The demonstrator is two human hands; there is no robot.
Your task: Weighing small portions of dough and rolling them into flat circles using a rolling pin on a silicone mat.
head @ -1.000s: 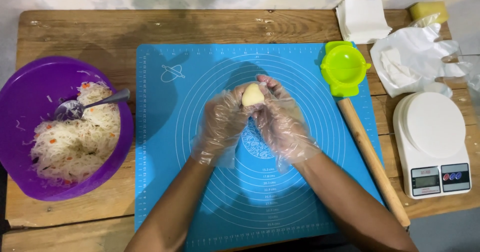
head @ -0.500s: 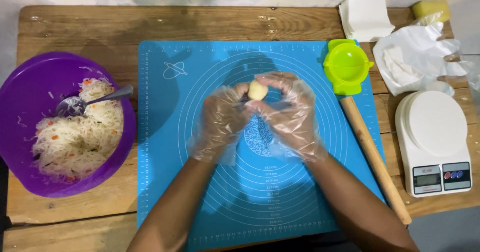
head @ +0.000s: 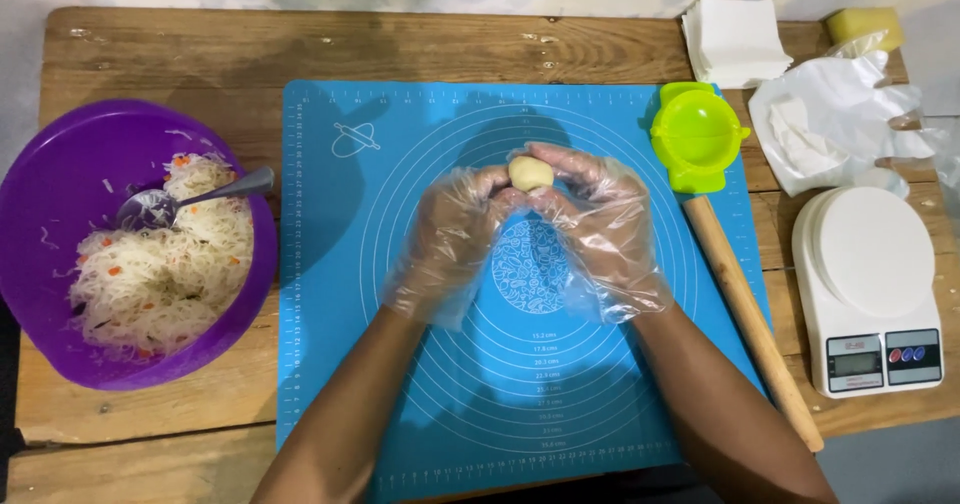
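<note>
Dough ball (head: 531,173), pale yellow, smooth and rounded, sits at the centre of the frame, pinched between the fingertips of both hands above the mat. The left hand (head: 452,234) and the right hand (head: 598,224) are brought together, fingers curled in and closed on the ball from either side; both wear loose, crinkled, clear plastic gloves that bag out at the wrists.

Beneath them lies a blue silicone mat (head: 400,384), flat and matte, printed with white concentric circles and ruled edges. It rests on a wooden desk (head: 300,49) of worn brown planks with visible grain and knots.

At the left of the frame stands a round purple plastic bowl (head: 60,164), glossy, holding thin white noodles (head: 160,274) flecked with orange bits; a metal spoon (head: 190,202) rests in them, its handle pointing right.

At the upper right, a lime-green plastic dumpling press (head: 697,136), round with a small handle tab, lies on the mat's edge, touching the upper end of a long wooden rolling pin (head: 750,324) that runs diagonally toward the lower right. Farther right is a white digital kitchen scale (head: 875,289) with a round platform. Above it lie crumpled clear plastic (head: 850,104), a stack of white square paper sheets (head: 735,39) and a yellow sponge (head: 865,24).
</note>
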